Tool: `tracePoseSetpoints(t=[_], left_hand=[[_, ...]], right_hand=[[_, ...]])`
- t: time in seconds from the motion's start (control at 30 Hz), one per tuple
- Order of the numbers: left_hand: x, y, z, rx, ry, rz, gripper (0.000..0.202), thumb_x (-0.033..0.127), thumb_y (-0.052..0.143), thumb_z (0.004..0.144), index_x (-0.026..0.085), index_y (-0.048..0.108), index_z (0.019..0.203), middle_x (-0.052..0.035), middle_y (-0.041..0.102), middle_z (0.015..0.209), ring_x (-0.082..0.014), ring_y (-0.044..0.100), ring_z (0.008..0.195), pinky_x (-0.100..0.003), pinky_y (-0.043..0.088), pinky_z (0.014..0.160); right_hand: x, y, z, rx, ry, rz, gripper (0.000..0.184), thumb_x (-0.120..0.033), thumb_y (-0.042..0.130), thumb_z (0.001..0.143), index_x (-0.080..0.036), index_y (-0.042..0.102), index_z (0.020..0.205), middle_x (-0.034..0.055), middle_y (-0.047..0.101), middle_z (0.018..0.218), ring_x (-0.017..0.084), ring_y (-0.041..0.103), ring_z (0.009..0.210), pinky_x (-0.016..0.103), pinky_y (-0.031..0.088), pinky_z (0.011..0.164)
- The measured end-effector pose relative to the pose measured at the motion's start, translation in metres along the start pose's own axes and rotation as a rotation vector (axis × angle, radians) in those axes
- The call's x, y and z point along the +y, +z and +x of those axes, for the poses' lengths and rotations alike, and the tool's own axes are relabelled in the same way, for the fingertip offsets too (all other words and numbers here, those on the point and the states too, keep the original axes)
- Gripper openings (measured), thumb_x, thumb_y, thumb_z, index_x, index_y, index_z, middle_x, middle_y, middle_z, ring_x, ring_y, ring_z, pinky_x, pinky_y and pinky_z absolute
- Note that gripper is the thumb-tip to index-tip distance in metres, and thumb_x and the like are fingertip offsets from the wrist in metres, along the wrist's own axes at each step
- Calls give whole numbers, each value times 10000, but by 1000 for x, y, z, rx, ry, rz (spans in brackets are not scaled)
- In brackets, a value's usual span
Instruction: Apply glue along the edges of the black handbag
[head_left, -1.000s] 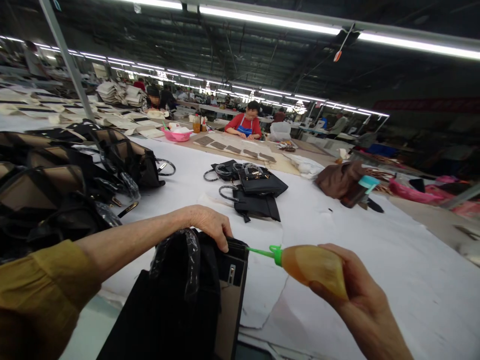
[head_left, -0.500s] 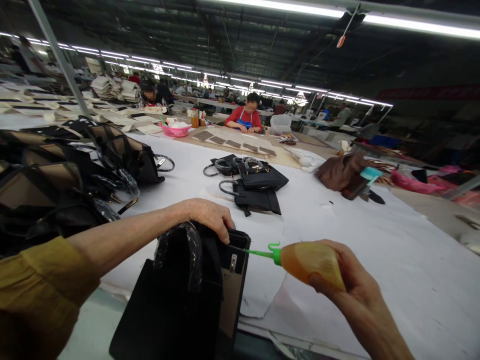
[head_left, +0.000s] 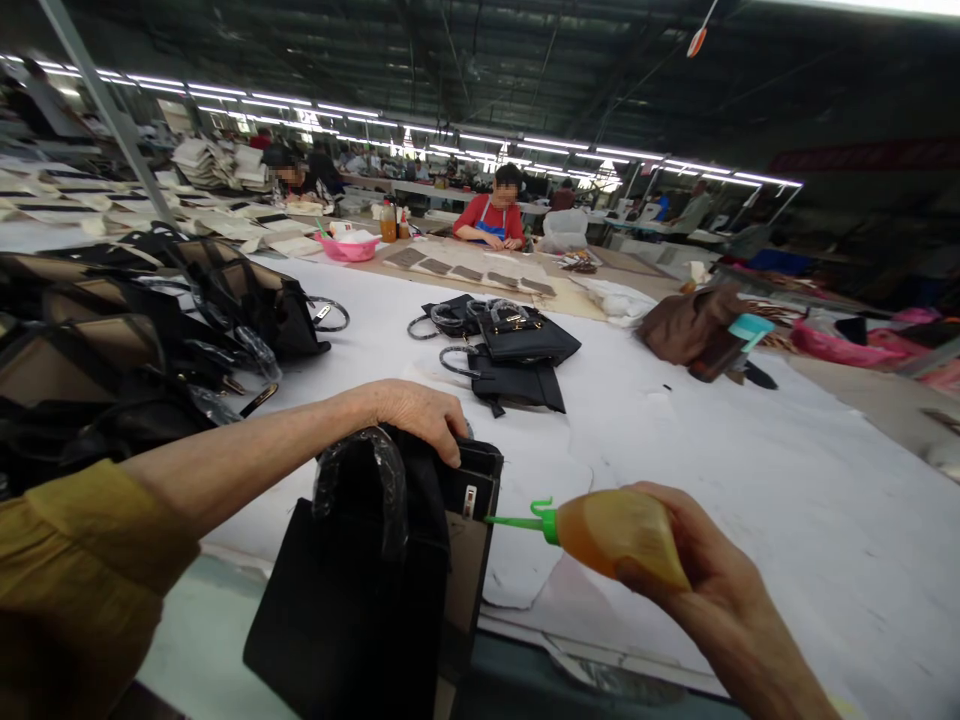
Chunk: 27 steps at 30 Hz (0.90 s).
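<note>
My left hand [head_left: 424, 418] grips the top of a black handbag [head_left: 360, 600] at the table's near edge, its fingers partly hidden behind the bag. A plastic-wrapped handle [head_left: 386, 490] arches up from the bag, and a small metal plate [head_left: 470, 502] shows near its open side. In my right hand [head_left: 701, 550] is a squeeze bottle [head_left: 619, 535] of amber liquid, lying nearly level. Its green nozzle [head_left: 517, 522] points left, and the tip meets the bag's right edge in view; whether it touches I cannot tell.
Several black bags [head_left: 97, 370] crowd the left side. More black bags [head_left: 525, 345] lie mid-table. A brown cloth [head_left: 679, 325] and a dark bottle with a turquoise cap [head_left: 724, 350] stand at the right. A person in red [head_left: 491, 215] sits across, near a pink basin [head_left: 349, 247].
The nozzle tip has moved down along the bag's edge, from above the metal plate's level to just below it. My left hand keeps its grip on the bag.
</note>
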<state>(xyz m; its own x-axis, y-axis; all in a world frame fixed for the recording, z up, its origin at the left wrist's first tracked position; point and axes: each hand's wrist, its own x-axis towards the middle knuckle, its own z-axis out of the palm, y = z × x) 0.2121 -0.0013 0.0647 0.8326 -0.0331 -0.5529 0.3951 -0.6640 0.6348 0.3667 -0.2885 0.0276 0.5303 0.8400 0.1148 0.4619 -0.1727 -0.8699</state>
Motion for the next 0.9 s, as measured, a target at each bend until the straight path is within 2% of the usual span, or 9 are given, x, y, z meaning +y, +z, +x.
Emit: tracePoseSetpoints(t=[0.27, 0.47, 0.6, 0.9], left_hand=[[-3, 0, 3, 17, 24, 45, 256, 368, 583, 695, 150, 668, 797, 18, 619, 654, -118, 514, 576, -190, 384, 508], [-4, 1, 4, 6, -6, 31, 266, 373, 580, 698, 158, 675, 823, 17, 639, 678, -119, 525, 575, -192, 382, 503], [-2, 1, 3, 11, 4, 32, 250, 356, 583, 698, 151, 670, 812, 21, 626, 660, -116, 520, 575, -188, 386, 506], [-2, 0, 5, 7, -4, 46, 240, 349, 578, 702, 137, 653, 786, 16, 631, 681, -120, 528, 590, -189, 386, 511]], right_hand=[[11, 4, -14, -3, 46, 0, 483, -466, 742, 679, -233, 561, 1061, 37, 630, 929, 272, 592, 810, 300, 516, 664], [4, 14, -24, 13, 97, 78, 431, -439, 761, 663, -279, 586, 1024, -22, 630, 884, 205, 572, 763, 222, 476, 635], [2, 19, -29, 0, 101, 101, 389, -447, 751, 682, -277, 597, 997, -22, 636, 870, 211, 580, 758, 225, 484, 627], [19, 17, -34, -157, -81, 12, 351, -348, 737, 744, -296, 575, 1051, -14, 646, 936, 208, 629, 782, 190, 522, 664]])
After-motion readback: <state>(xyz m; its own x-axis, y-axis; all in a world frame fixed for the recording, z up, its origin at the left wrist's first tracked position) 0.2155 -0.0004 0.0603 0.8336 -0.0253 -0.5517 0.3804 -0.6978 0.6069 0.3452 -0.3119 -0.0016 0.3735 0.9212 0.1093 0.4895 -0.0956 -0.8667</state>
